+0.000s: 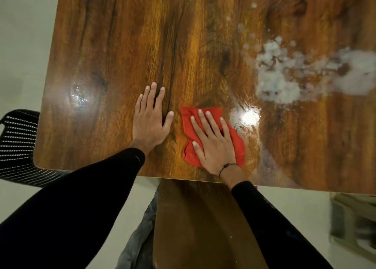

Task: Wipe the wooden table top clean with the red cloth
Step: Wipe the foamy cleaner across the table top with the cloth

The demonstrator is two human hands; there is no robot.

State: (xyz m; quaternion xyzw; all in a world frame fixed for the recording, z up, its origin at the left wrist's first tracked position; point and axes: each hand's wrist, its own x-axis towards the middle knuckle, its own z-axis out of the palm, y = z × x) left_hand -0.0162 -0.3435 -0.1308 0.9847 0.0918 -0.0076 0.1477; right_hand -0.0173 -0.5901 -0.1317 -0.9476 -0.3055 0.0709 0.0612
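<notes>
My right hand [213, 140] presses flat, fingers straight, on the crumpled red cloth [211, 134], its long axis running near-to-far by the glossy wooden table top's [122, 44] near edge; my left hand [150, 120] lies open beside it. White, possibly foamy residue [284, 75] sits far right.

warm, dim | overhead glare on table top [250, 117] (blown out) | right edge blurred, perhaps motion | wide-angle bowing

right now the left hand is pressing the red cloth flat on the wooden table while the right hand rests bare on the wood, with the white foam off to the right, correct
Not quite: the hands are swapped. The head view shows the right hand pressing the red cloth flat on the brown wooden table, while the left hand rests bare on the wood. The white foam patch does lie off to the right.
</notes>
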